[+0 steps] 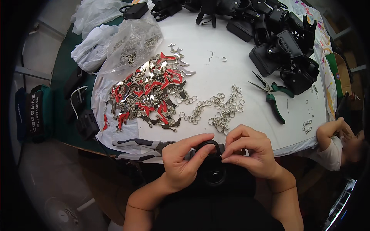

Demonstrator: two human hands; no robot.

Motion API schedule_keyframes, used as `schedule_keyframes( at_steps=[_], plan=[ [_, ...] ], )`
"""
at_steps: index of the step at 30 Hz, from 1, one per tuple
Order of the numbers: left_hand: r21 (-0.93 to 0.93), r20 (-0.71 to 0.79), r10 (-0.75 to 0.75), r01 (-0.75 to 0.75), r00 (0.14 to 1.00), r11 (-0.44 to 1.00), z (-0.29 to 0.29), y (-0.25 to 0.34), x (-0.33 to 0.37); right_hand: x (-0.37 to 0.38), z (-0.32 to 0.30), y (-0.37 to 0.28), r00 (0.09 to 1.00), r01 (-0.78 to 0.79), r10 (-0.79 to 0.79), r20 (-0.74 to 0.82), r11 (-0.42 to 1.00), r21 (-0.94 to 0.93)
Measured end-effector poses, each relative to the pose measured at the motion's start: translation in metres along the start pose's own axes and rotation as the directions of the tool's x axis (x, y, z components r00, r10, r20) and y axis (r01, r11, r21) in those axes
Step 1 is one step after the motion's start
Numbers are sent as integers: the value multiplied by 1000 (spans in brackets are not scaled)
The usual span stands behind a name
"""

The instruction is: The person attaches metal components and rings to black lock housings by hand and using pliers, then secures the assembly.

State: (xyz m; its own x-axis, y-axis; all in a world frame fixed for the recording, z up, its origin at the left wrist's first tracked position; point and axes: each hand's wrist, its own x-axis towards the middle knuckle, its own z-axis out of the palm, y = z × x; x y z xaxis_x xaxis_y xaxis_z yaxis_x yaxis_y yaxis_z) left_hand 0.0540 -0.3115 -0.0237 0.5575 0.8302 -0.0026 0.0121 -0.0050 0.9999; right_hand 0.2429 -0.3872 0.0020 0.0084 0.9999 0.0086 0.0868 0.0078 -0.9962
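At the far left of the counter (246, 50) we are seeing white plastic bags (92, 46) lying beside a clear bag of metal rings (133, 46). Just right of them, a heap of red and silver shoe-shaped charms (148, 92) is spreading over a white sheet. Near the front edge, grey-handled pliers (140, 148) are lying flat, just beside our left hand (183, 161).

That left grip is closing around a small black pouch (212, 169), with the thumb and forefinger pinching its looped black handle (208, 144). The pouch is sitting below the counter's front edge, close to our body and between both hands. Our right hand (250, 154) is touching the same handle from the other side, its fingertips (225, 154) pinched shut on something too small for us to make out.

Beyond the hands, a loose chain of silver rings and clasps (219, 109) is trailing across the middle. Further right, green-handled pliers (273, 96) are lying well apart from a pile of black pouches (281, 42). At the far right edge, another person's arm (329, 133) is resting against the counter.
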Motion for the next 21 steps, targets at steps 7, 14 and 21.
schedule_keyframes(
  at_steps=[7,14,21],
  plan=[
    [97,67,241,-247,968,964,-7,-4,6,2,15,20,981,-15,41,-190,991,135],
    [81,7,238,-238,971,968,-6,-8,4,-2,21,15,942,209,-267,-201,940,-270],
    [161,108,237,-252,966,954,-11,-3,3,0,12,18,945,235,-295,-138,911,-340]
  ],
)
